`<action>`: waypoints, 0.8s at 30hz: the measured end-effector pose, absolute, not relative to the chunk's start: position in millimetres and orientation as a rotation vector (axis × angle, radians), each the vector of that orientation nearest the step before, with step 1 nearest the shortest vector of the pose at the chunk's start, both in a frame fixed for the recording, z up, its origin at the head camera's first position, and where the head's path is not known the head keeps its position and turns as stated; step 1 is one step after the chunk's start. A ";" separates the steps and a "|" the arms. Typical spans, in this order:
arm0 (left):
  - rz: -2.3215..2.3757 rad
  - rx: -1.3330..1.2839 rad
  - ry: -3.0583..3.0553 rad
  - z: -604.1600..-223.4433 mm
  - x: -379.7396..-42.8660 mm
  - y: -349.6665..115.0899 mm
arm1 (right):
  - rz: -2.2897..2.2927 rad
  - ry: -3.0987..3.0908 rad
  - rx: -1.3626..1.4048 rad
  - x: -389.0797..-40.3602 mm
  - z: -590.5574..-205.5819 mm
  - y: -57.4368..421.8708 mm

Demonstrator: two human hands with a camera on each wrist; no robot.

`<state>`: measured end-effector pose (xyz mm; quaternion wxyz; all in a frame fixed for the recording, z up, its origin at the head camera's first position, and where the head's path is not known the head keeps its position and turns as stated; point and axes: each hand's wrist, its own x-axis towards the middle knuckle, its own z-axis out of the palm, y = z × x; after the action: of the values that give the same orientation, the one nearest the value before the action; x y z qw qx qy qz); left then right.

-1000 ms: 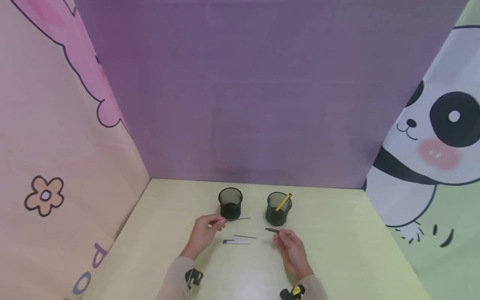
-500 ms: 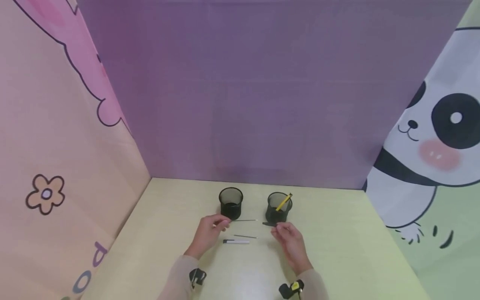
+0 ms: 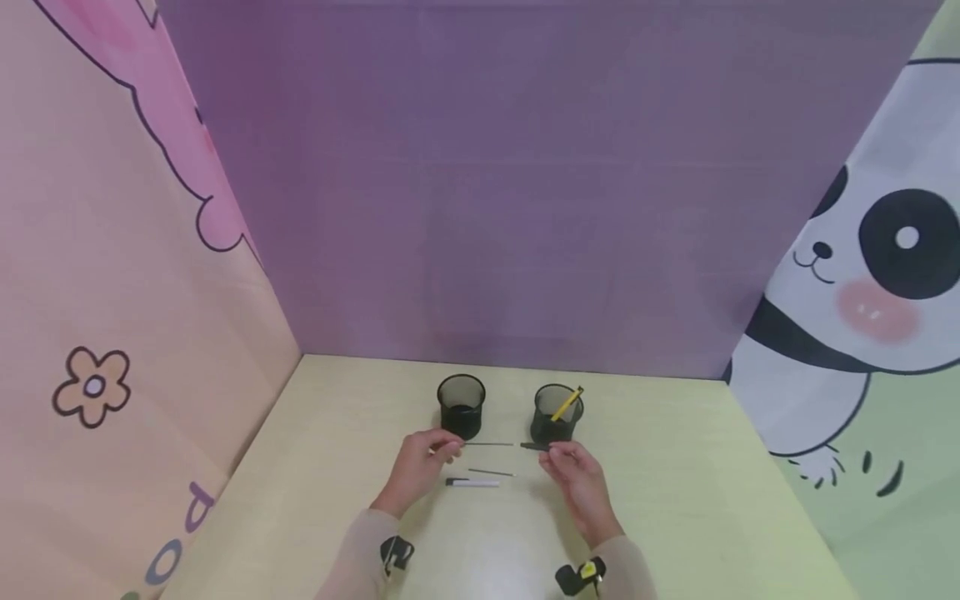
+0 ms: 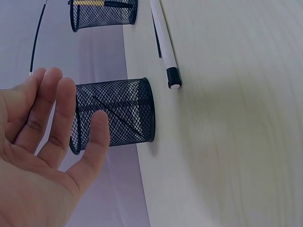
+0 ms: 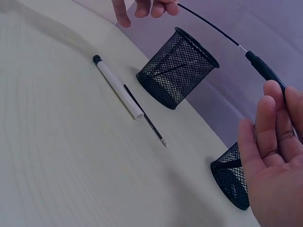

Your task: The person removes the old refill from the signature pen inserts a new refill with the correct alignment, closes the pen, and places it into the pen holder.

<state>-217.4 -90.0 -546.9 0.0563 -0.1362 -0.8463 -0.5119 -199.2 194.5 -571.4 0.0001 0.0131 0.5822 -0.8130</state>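
Pinched between the thumb and fingers of my left hand is a thin dark pen refill, held level above the table. My right hand grips a black pen barrel with its ribbed end facing left. In the right wrist view, the refill's pale tip comes right up to the barrel's end, the two nearly in line. Below them on the table lie a second pen refill and a white pen barrel with a black end, side by side.
Two black mesh pen cups stand behind the hands, a left one and a right one. A yellow and black stick-like item leans in the right cup. A purple backdrop rises behind the table.
My left hand has shifted slightly right with the refill. My right hand has moved left and farther from me with the black barrel, narrowing the gap between the two.
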 end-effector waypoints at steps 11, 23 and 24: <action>-1.562 -0.425 -2.587 -546.5 -217.3 -89.3 | -2.509 1.849 0.058 -198.2 -568.6 188.9; -1.563 -0.464 -2.599 -547.8 -215.5 -84.7 | -2.456 1.866 0.099 -196.7 -570.2 185.3; -1.564 -0.467 -2.598 -547.7 -215.0 -83.7 | -2.448 1.872 0.098 -196.6 -570.5 184.7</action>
<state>-215.0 -83.7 -547.7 0.0367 -0.1520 -0.8462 -0.5093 -196.6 184.7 -570.5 0.0290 0.0318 0.6068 -0.7937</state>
